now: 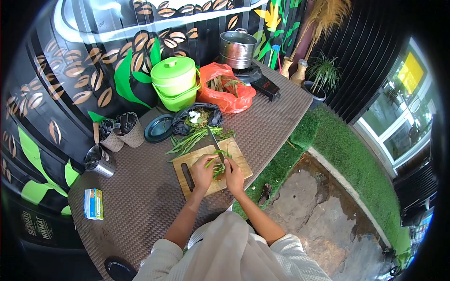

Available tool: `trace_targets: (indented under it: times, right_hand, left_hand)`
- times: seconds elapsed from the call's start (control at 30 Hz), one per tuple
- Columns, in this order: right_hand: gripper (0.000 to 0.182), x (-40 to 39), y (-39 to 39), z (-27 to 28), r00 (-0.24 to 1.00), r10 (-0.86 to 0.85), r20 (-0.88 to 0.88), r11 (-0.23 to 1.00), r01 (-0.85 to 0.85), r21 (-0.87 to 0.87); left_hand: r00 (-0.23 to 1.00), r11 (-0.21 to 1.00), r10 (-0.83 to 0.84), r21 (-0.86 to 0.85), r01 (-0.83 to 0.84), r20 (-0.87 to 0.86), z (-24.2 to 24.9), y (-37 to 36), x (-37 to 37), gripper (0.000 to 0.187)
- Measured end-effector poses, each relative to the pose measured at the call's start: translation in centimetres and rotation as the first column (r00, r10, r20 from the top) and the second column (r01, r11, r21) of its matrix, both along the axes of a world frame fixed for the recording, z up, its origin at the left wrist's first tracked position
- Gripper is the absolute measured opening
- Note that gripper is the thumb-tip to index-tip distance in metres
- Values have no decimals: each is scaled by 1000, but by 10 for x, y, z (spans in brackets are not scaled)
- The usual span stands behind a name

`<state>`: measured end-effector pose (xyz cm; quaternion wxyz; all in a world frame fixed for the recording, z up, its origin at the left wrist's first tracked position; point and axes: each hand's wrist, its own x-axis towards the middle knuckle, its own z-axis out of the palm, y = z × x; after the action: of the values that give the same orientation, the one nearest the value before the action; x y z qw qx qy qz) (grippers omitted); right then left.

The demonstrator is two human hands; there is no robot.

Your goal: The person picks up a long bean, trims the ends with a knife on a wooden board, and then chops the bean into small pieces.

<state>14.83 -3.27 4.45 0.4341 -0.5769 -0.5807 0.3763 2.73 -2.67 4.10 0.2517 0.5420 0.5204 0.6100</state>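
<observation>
Over a wooden cutting board, my right hand is closed around a knife, its blade pointing up and away from me. My left hand pinches a few green vegetable stems close beside the blade. Cut green pieces lie on the board between my hands. Beyond the board's far edge rests a loose bunch of long leafy green stems. A black plastic bag with plant scraps in it sits just behind that bunch.
A red plastic bag of greens, a lime-green lidded container and a metal pot on a stove stand at the back. Utensil holders are left of a dark plate. A tissue pack lies left.
</observation>
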Motion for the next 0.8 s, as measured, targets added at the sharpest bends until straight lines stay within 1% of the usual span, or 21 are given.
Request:
trace_targets:
  times: [0.03,0.07,0.1,0.17,0.2,0.27,0.3,0.33,0.37,0.4,0.43,0.47,0.5,0.53,0.57,0.6,0.63,0.67,0.7,0.73,0.8]
  right_hand:
    - [31,-2,-2,2,994,-45,104,997,39,60]
    - [30,-4,-3,4,974,-96,204,990,71,124]
    - [30,-6,-3,4,974,-96,204,990,71,125]
    - [29,-9,-2,3,940,-128,317,975,60,213]
    - [29,-9,1,0,940,-127,316,975,60,214]
    - [29,-7,8,-6,918,-97,385,993,61,104]
    - [29,-5,12,-15,919,-93,383,993,57,104]
    - [30,-3,19,-29,955,-79,287,989,39,143]
    - [31,1,28,-44,980,-60,190,983,25,183]
    - [36,5,39,-60,998,64,-1,998,-64,-22]
    - [36,11,36,-44,998,62,1,998,-62,-23]
    - [38,19,34,-28,961,144,-234,940,-207,-271]
    - [40,23,32,-15,869,152,-471,802,-387,-456]
    - [40,24,34,-17,869,153,-471,802,-388,-455]
    - [37,25,36,-19,935,211,-283,866,-313,-389]
    - [35,26,37,-21,968,239,-79,919,-251,-303]
    - [35,26,36,-24,968,238,-78,919,-250,-304]
    - [34,25,33,-27,993,95,73,995,-93,-35]
    - [35,23,32,-28,981,-86,176,966,38,257]
    - [35,20,27,-11,981,-86,176,966,39,257]
    - [32,20,15,17,970,-222,102,955,195,224]
  left_hand:
    - [999,999,3,35,-1,-49,2,-1,1,18]
    - [999,999,3,35,-2,-49,3,-2,1,18]
    - [995,999,20,36,-17,-93,2,-2,0,16]
    - [990,999,37,36,-32,-139,0,-1,-2,15]
    - [994,999,40,36,-37,-103,1,-1,-2,12]
    - [997,998,45,35,-43,-70,3,-1,-2,9]
    - [1000,1000,8,9,-8,5,8,-2,-2,8]
    - [996,1000,-28,-12,29,81,13,-2,-4,8]
    - [996,1000,-24,-9,25,81,16,-2,-6,8]
    - [990,999,-15,-36,20,140,18,-1,-8,8]
    - [980,998,-7,-63,20,200,16,-1,-9,9]
    - [979,998,-9,-63,22,202,12,1,-11,9]
    - [973,997,-12,-65,28,232,2,7,-16,10]
    - [965,997,-15,-67,34,261,-4,11,-20,12]
    - [965,997,-15,-67,34,261,-11,13,-23,12]
    - [961,996,-14,-83,38,276,-13,14,-25,13]
    - [956,994,-12,-99,43,291,-16,15,-25,14]
    - [956,994,-13,-99,43,292,-18,16,-25,14]
    - [948,995,-16,-92,47,317,-18,16,-25,16]
    - [939,995,-19,-85,51,342,-17,16,-24,18]
    - [947,992,-8,-116,48,321,-14,14,-24,19]
